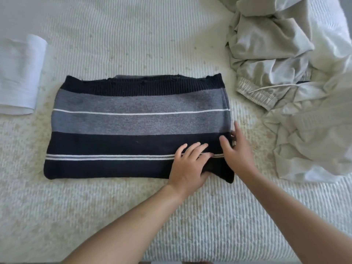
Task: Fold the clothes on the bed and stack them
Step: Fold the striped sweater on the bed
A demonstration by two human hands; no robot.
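Striped sweater (133, 121), navy and grey with thin white lines, lies folded into a rectangle at centre of the bed (114, 206). Left hand (187, 164) rests on its near right corner, fingers spread flat on top and thumb tucked under the edge; right hand (237, 149) lies flat and open at the right edge. Folded white cloth (19, 73) far left; pile of unfolded pale clothes (285, 82) at right.
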